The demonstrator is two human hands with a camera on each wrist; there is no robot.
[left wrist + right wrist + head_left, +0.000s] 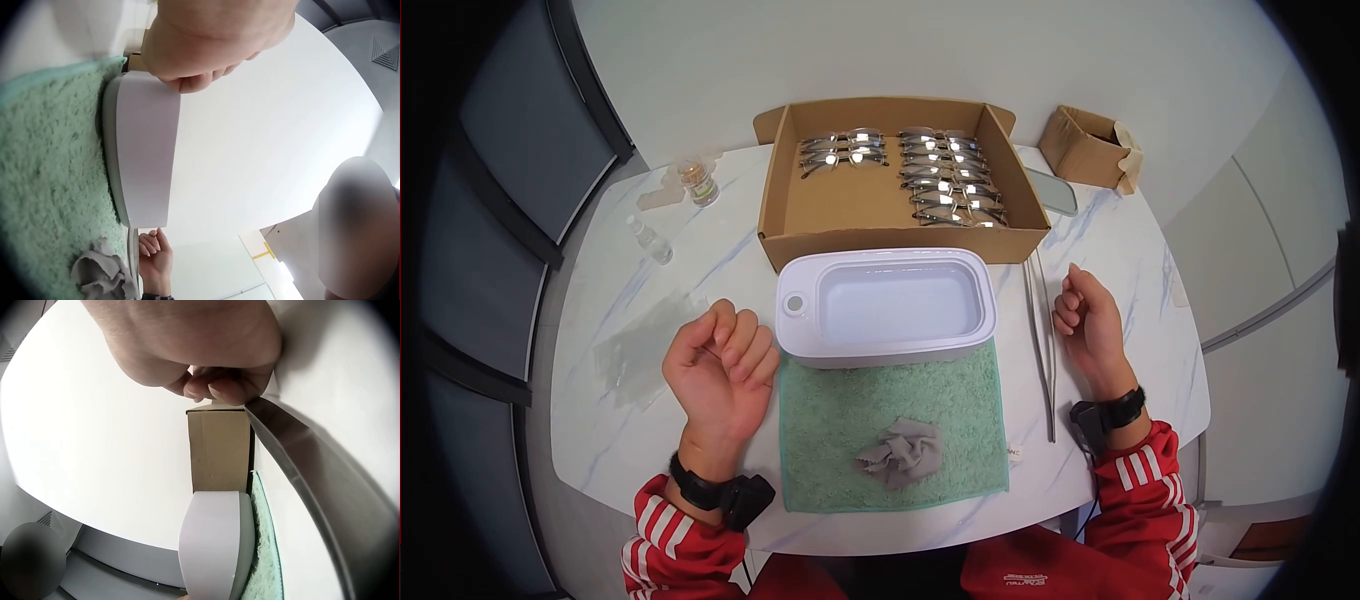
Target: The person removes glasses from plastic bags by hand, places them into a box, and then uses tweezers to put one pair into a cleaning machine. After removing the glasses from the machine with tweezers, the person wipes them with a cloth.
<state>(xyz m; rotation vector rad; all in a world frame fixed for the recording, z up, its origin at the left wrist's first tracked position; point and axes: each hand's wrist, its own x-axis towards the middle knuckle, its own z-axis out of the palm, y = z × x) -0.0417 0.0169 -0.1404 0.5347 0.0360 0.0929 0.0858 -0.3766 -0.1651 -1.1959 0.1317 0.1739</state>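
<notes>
My left hand (725, 370) rests beside the left end of a white ultrasonic cleaner (808, 346), its fingers loosely curled with nothing in them. Over by the long metal tweezers (1050, 400), my right hand (1090, 325) is loosely curled too and holds nothing. The cleaner has no lid on and carries a round button at its left end; in the left wrist view its smooth side wall (147, 150) stands on the cloth. That green towel (830, 430) lies flat in front of me, with a crumpled grey cloth (905, 455) on it.
Behind the cleaner stands an open cardboard box (840, 205) with two rows of eyeglasses (945, 170). A smaller box (1085, 150) and a phone-like slab (1055, 193) are back right. At left are a spray bottle (650, 240), a jar (698, 183) and clear plastic bags (645, 345).
</notes>
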